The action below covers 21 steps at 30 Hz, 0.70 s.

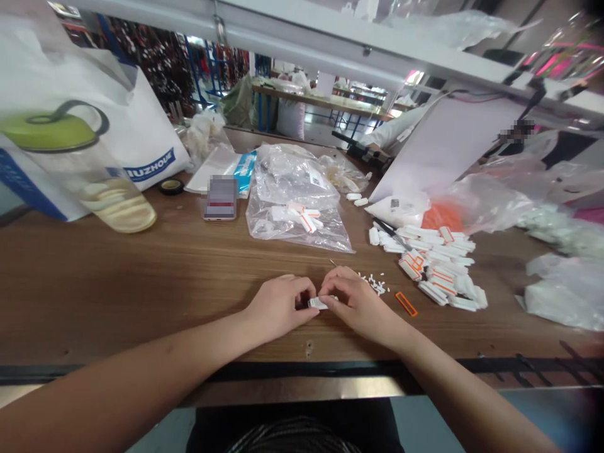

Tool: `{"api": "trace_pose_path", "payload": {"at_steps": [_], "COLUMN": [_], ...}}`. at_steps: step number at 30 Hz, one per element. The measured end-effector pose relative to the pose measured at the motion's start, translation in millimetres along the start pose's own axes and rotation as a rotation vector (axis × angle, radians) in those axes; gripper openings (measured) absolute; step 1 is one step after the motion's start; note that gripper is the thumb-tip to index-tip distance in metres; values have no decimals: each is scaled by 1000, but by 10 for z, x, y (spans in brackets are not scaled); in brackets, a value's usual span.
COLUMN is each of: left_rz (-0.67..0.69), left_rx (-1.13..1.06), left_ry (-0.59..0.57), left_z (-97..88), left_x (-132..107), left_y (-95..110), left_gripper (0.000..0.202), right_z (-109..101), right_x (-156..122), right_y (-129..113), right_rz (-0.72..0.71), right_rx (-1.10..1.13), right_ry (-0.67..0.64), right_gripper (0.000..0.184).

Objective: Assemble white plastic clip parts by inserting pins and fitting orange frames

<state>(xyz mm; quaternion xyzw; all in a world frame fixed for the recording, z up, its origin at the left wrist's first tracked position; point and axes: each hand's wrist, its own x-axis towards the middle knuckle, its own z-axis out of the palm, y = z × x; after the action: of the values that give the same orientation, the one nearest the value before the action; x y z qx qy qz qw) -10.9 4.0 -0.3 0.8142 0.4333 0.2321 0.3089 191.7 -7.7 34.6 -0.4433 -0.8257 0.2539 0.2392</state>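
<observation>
Near the table's front edge, a small white plastic piece (317, 304) with fine markings sits between my two hands. My left hand (279, 306) pinches its left end with thumb and fingers. My right hand (352, 297) closes on its right end, fingers curled, and a thin pointed metal tip (332, 261) sticks up behind those fingers. Tiny white bits (375, 284) are scattered just beyond my right hand. An orange rectangular frame (406, 304) lies to the right of it. Farther right is a heap of white plastic pieces (443, 258), some with orange frames.
A clear plastic bag (297, 189) bears several white and orange pieces. Left of it are a phone (221, 198), a black tape roll (170, 187) and a green-lidded bottle (108, 182). Tweezers (391, 231) rest on the heap. Plastic bags (566, 292) line the right side.
</observation>
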Motion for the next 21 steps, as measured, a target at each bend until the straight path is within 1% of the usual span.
{"api": "trace_pose_path", "payload": {"at_steps": [5, 14, 21], "left_rz": [15, -21, -14], "left_rx": [15, 31, 49], "left_ry": [15, -1, 8], "left_z": [11, 0, -7], "left_x": [1, 13, 4], "left_y": [-3, 18, 42], "left_gripper": [14, 15, 13], "right_z": [63, 61, 118], "right_x": [8, -5, -3], "right_y": [66, 19, 51], "right_rz": [-48, -138, -162], "right_rx": [-70, -164, -159], "right_ry": [17, 37, 97], "right_gripper": [10, 11, 12]}}
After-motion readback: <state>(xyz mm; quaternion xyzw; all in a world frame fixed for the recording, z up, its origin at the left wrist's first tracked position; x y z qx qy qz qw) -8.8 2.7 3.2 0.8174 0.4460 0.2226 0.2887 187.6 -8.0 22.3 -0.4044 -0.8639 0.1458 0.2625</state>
